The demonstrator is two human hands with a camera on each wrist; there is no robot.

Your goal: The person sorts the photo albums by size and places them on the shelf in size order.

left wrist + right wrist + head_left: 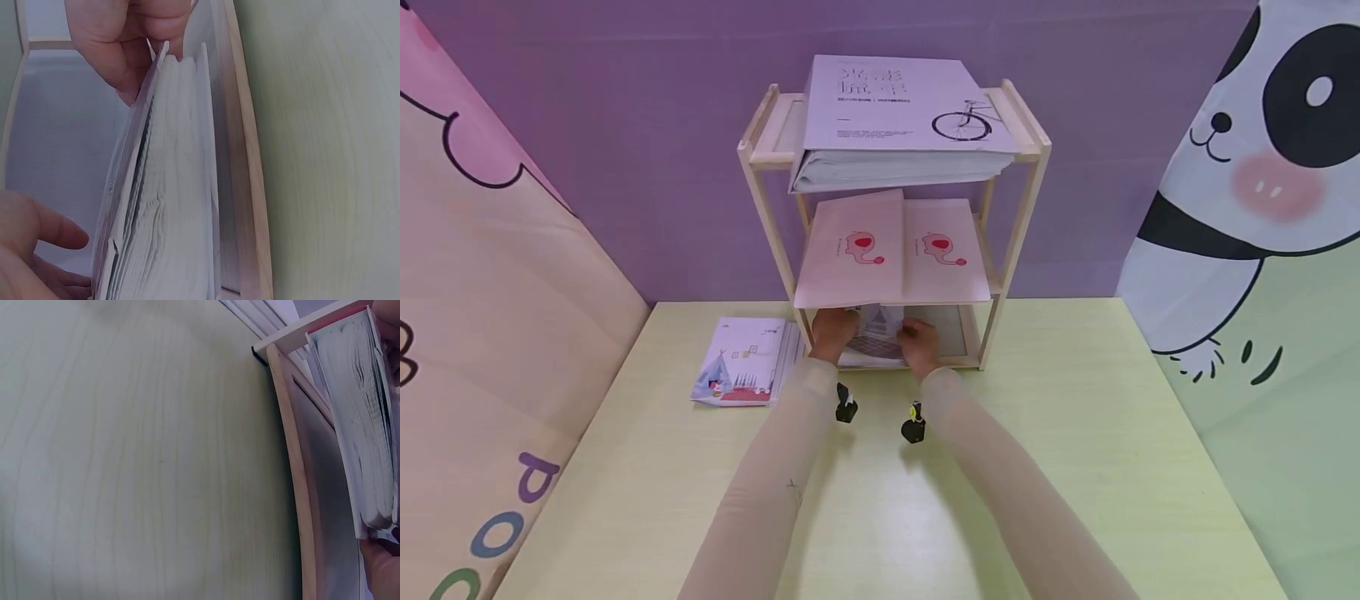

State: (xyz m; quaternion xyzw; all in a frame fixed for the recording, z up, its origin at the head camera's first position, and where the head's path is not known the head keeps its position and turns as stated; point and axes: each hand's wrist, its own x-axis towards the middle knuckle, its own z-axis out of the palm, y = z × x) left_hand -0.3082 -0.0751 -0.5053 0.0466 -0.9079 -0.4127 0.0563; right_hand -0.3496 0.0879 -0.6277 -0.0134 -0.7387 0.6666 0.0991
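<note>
On the bottom shelf (936, 362) of a small wooden rack lies a thick book (878, 333) with a tent picture on its cover and many white pages. My left hand (833, 332) grips its left side, thumb over the cover. At the opposite end my right hand (920, 343) pinches the book's corner; in the left wrist view its fingers (128, 75) bend around the cover edge. The right wrist view shows the page edges (359, 419) between both hands, the book close over the shelf. Parts of both hands are hidden behind the book and shelf above.
Two pink books (859, 254) with red elephants lie on the middle shelf, jutting over the front. A thick bicycle book (910, 108) covers most of the rack's top. Left of the rack, a stack of books (741, 358) lies on the table (1075, 467). A purple backdrop stands behind.
</note>
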